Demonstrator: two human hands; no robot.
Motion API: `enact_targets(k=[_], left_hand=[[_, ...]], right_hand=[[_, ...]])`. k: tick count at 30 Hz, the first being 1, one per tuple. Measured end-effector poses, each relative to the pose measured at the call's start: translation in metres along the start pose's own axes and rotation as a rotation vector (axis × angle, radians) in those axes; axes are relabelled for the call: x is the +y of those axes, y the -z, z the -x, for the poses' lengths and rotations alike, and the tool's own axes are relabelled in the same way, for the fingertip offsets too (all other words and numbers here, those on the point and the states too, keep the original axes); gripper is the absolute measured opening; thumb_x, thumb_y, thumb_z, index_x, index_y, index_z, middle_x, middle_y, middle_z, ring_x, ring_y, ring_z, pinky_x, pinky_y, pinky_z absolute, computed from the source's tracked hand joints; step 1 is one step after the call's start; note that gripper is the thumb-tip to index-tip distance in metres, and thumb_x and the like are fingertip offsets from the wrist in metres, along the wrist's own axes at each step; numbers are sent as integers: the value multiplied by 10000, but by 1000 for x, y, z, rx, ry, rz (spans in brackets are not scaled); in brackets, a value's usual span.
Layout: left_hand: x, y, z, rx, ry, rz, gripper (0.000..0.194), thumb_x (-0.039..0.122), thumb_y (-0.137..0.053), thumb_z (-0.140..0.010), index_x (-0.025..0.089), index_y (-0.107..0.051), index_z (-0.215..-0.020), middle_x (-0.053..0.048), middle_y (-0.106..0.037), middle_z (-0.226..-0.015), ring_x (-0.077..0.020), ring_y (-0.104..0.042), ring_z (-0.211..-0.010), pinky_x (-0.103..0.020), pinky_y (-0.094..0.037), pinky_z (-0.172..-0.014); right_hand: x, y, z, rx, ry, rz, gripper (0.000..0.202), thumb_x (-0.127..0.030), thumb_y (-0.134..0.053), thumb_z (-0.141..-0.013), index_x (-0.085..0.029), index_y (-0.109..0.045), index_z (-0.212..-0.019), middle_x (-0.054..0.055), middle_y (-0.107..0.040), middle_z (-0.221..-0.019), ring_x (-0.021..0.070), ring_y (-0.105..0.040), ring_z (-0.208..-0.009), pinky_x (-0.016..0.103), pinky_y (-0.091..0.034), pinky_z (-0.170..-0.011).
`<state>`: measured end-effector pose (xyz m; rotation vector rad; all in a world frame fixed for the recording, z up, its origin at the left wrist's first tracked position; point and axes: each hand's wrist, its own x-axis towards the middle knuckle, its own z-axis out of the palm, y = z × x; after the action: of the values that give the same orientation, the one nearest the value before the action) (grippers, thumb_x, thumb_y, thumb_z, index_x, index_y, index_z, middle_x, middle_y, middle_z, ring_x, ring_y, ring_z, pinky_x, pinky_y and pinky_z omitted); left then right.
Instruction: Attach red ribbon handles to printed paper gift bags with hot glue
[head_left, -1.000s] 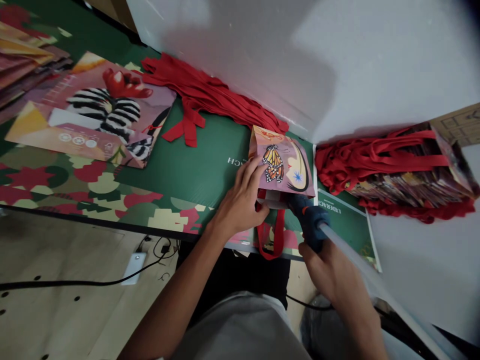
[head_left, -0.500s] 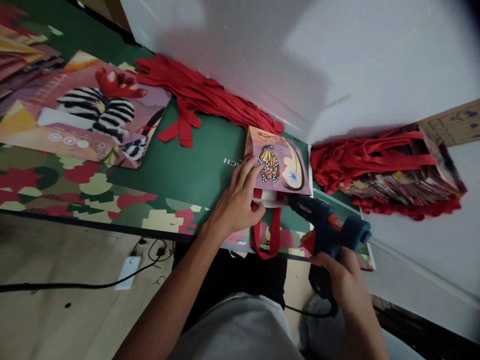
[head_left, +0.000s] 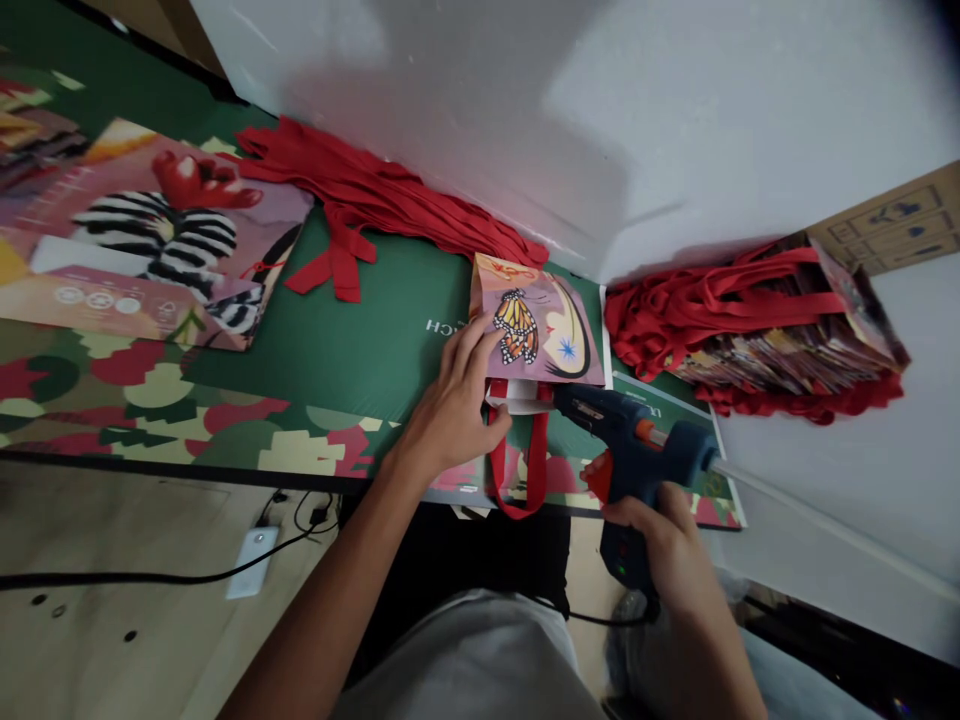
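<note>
A small printed paper bag (head_left: 538, 325) with a butterfly picture lies on the green surface, its opening towards me. My left hand (head_left: 459, 415) holds its left side, fingers over the printed face and thumb by the white inner flap (head_left: 517, 402). A red ribbon handle (head_left: 537, 470) hangs in a loop from the opening. In my right hand (head_left: 671, 545) is a dark blue glue gun (head_left: 615, 430), fingers wrapped round its grip by the orange trigger. Its nozzle points left into the opening at the flap; the exact tip is hard to make out. A pale glue stick (head_left: 795, 505) sticks out behind.
Red ribbons (head_left: 397, 195) lie in a bundle along the white wall. Larger printed bags (head_left: 157, 240) are at the left. A stack of bags with red handles (head_left: 757, 320) stands at the right. A black cable (head_left: 150, 580) and a white power bank-like box (head_left: 253, 562) are below.
The view has shifted slightly, so the table things appear further left. The glue gun stays at the bag's opening, and my left hand keeps its place on the bag.
</note>
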<state>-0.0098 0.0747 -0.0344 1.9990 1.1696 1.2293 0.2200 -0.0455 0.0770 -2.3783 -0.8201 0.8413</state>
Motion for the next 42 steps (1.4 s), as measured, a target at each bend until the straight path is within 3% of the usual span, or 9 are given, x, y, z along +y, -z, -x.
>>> enact_targets(k=[5, 8, 12, 15, 23, 29, 34, 42], left_hand=[[0, 2, 0, -18, 8, 10, 931, 59, -679, -839, 253, -251, -1642, -154, -268, -1766, -365, -266, -1653, -623, -344, -1348], [-1, 3, 0, -26, 0, 4, 930, 70, -680, -851, 251, -238, -1649, -160, -263, -1766, -364, -260, -1656, -621, -337, -1350], [-3, 5, -1, -63, -2, -2, 946, 83, -687, -859, 248, -218, -1664, -168, -243, -1770, -368, -241, -1660, -621, -320, -1353], [-4, 7, -1, -77, -12, -8, 965, 98, -703, -859, 258, -206, -1671, -168, -227, -1777, -376, -240, -1658, -638, -293, -1356], [-9, 7, -1, -94, -23, -41, 933, 166, -717, -897, 256, -215, -1678, -183, -207, -1782, -380, -238, -1660, -648, -261, -1352], [-11, 6, -2, -95, -21, -38, 939, 186, -728, -896, 266, -217, -1680, -175, -196, -1790, -385, -221, -1668, -643, -241, -1356], [-10, 6, -2, -91, -28, -26, 946, 182, -729, -898, 281, -212, -1683, -161, -190, -1796, -372, -209, -1674, -635, -225, -1363], [-10, 6, -2, -91, -26, -30, 908, 225, -722, -931, 281, -213, -1681, -162, -195, -1796, -371, -219, -1672, -629, -233, -1361]], right_hand=[[-4, -14, -10, -171, -130, -205, 285, -369, -733, -559, -249, -599, -780, -52, -527, -593, 174, -498, -536, 283, -366, -495], [-8, -26, -18, -287, -140, -360, 350, -344, -711, -540, -227, -661, -866, -38, -604, -615, 160, -494, -498, 268, -365, -479], [-12, -37, -26, -454, -33, -481, 359, -306, -661, -552, -212, -722, -893, 12, -703, -758, 206, -622, -624, 296, -484, -607], [-10, -40, -30, -535, -31, -509, 373, -298, -638, -554, -213, -734, -904, 27, -721, -794, 251, -680, -722, 311, -506, -655], [-2, -36, -41, -480, -150, -501, 306, -245, -712, -533, -209, -665, -833, -43, -627, -659, 151, -522, -553, 255, -383, -535], [-9, -38, -45, -561, -181, -505, 368, -261, -716, -489, -218, -642, -846, -30, -662, -692, 157, -551, -570, 259, -419, -528], [-4, -40, -49, -510, -202, -438, 364, -294, -727, -494, -218, -631, -837, -51, -600, -607, 132, -473, -492, 240, -328, -452], [-4, -40, -48, -524, -177, -394, 354, -288, -712, -503, -234, -586, -829, -71, -564, -615, 139, -492, -526, 248, -360, -479]])
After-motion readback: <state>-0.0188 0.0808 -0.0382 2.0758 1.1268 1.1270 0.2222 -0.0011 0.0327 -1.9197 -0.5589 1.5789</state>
